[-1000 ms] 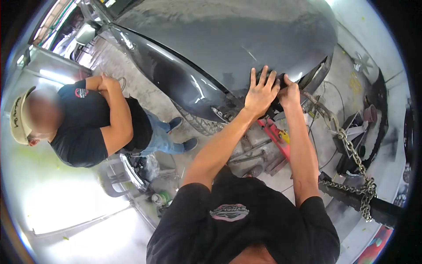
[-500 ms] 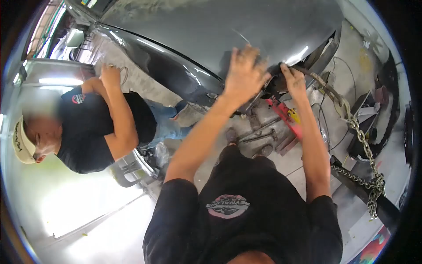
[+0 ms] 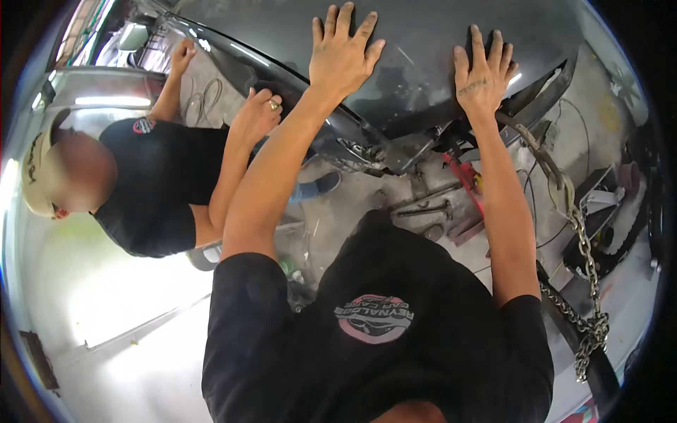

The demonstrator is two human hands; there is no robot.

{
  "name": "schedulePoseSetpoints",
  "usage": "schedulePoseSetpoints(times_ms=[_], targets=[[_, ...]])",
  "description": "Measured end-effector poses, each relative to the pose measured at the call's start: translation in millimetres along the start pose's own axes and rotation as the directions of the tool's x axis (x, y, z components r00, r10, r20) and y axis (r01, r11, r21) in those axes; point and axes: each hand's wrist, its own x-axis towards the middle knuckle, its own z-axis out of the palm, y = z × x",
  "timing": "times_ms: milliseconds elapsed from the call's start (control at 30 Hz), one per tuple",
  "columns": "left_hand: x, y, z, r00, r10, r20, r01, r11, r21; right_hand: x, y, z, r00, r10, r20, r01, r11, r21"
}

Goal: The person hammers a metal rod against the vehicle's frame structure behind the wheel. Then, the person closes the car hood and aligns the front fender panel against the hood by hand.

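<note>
Both of my hands lie on the dark grey hood (image 3: 416, 77) of a car. My left hand (image 3: 340, 60) rests flat near the hood's side edge, its fingers spread and nothing in it. Further right, my right hand (image 3: 484, 79) is also flat with fingers apart, close to the front edge. A short light scratch-like line shows on the paint between them. Below the front edge, the headlight area (image 3: 363, 151) looks broken and open. A metal hook (image 3: 539, 151) sits at the car's front beside my right forearm, with a chain (image 3: 587, 261) hanging from it.
A co-worker in a black shirt (image 3: 166, 176) and cap stands at the left, one hand near the fender (image 3: 257, 81). A red jack-like tool (image 3: 465, 176) and metal bars (image 3: 423, 204) lie on the floor under the front. A dark beam (image 3: 599, 374) stands at the lower right.
My left hand has come down onto the hood, further left. My right hand has left the front edge and now lies flat on top. The co-worker's arms have moved apart toward the car.
</note>
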Motion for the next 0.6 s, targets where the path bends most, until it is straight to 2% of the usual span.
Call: schedulePoseSetpoints(times_ms=[67,267,367,533,567,600], targets=[[0.4,-1.8,4.5,0.998,-0.019,0.054,0.021,0.999,-0.033,-0.1,1.0,1.9,1.0,0.014,0.011,-0.014,1.0,0.006],[-0.6,-1.4,0.4,1.0,-0.002,0.011,0.003,0.999,-0.038,-1.6,0.7,0.7,1.0,0.003,0.01,-0.003,1.0,0.004],[-11.1,-5.0,11.7,0.997,0.026,-0.069,-0.025,1.0,0.005,-0.2,-0.9,-1.6,1.0,-0.004,0.013,0.004,1.0,0.012],[-13.2,-4.9,22.2,0.995,0.014,-0.094,-0.019,0.999,-0.046,3.1,5.8,10.8,0.998,-0.045,-0.048,0.047,0.998,0.03],[-20.4,-1.1,18.0,0.995,0.007,-0.095,-0.012,0.998,-0.056,-5.5,5.1,9.1,0.997,-0.056,-0.056,0.059,0.997,0.041],[-25.6,2.8,10.9,0.999,-0.011,-0.03,0.009,0.998,-0.057,-13.0,3.7,6.9,0.998,-0.058,-0.032,0.059,0.998,0.03]])
